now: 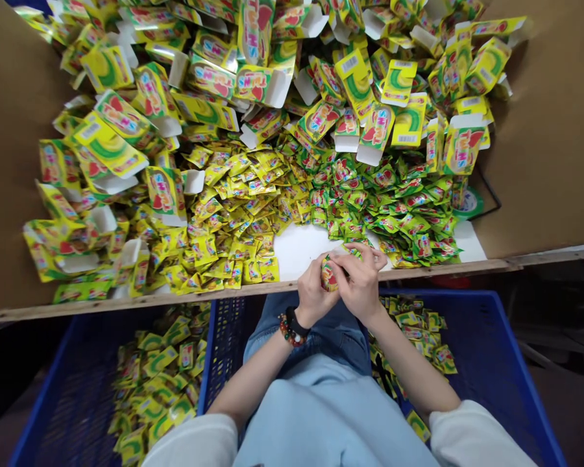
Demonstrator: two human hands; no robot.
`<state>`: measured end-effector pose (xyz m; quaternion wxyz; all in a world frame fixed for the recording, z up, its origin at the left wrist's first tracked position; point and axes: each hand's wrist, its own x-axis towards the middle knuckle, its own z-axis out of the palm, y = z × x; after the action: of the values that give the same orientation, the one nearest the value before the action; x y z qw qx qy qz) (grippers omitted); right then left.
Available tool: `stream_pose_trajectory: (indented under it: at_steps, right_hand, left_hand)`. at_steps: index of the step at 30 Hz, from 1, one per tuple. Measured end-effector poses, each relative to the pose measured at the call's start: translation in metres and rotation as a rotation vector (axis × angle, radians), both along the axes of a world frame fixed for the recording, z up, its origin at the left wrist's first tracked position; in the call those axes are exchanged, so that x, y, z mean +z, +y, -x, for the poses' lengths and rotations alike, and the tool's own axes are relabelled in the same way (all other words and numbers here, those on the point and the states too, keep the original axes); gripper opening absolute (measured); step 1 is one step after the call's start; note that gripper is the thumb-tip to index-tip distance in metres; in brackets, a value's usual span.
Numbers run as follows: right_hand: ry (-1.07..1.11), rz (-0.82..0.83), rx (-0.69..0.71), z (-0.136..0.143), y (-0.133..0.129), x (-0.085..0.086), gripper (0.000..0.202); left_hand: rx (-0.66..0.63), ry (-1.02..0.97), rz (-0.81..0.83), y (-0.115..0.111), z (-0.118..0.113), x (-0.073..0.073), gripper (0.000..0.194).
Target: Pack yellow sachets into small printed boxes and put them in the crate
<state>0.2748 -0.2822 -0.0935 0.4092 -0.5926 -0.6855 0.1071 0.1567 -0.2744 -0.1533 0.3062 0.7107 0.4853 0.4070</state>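
My left hand (315, 290), with a black band and beads at its wrist, grips a small printed box (328, 274) at the table's front edge. Against the same box, from the right, my right hand (360, 279) has its fingers pressed. A green wrapped packet (354, 251) shows by the right fingers; whether they hold it I cannot tell. Beyond the hands lie a heap of yellow packets (243, 201) to the left and a heap of green packets (399, 207) to the right.
Many open yellow-green boxes (204, 78) are piled across the back and left. Cardboard walls (555, 130) stand at both sides. Below the wooden edge (438, 270), a left blue crate (68, 376) and a right blue crate (496, 363) hold filled-looking boxes. A tape roll (468, 204) lies at the right.
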Motion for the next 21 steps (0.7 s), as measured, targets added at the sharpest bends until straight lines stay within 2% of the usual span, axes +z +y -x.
stream_pose_trajectory:
  at_steps: [4,7,10,12,14,16,18,21]
  right_hand:
    - [0.001,0.128,0.156,-0.003,-0.006,0.007,0.029]
    - [0.081,0.092,0.136,-0.007,-0.012,0.009,0.038]
    - [0.361,0.066,0.01,-0.006,-0.013,0.0,0.061]
    - [0.62,0.213,0.065,-0.001,-0.01,-0.009,0.068]
    - [0.832,0.386,0.165,0.006,-0.008,-0.018,0.063]
    - [0.93,0.444,0.188,0.01,-0.008,-0.024,0.055]
    - [0.913,0.408,0.175,0.011,-0.012,-0.026,0.048]
    - [0.769,0.321,0.222,0.006,-0.017,-0.024,0.04]
  left_hand:
    - [0.01,0.036,0.019,-0.002,0.001,-0.001,0.047]
    - [0.036,0.04,-0.012,-0.003,0.004,-0.003,0.059]
    - [0.028,0.023,-0.069,-0.004,0.009,-0.005,0.06]
    - [-0.043,0.029,-0.081,-0.003,0.011,-0.008,0.048]
    - [-0.104,0.046,-0.052,-0.001,0.012,-0.009,0.042]
    - [-0.115,0.065,-0.012,0.0,0.012,-0.01,0.046]
    - [-0.107,0.083,-0.005,0.001,0.013,-0.01,0.054]
    - [-0.107,0.109,-0.052,0.0,0.014,-0.01,0.063]
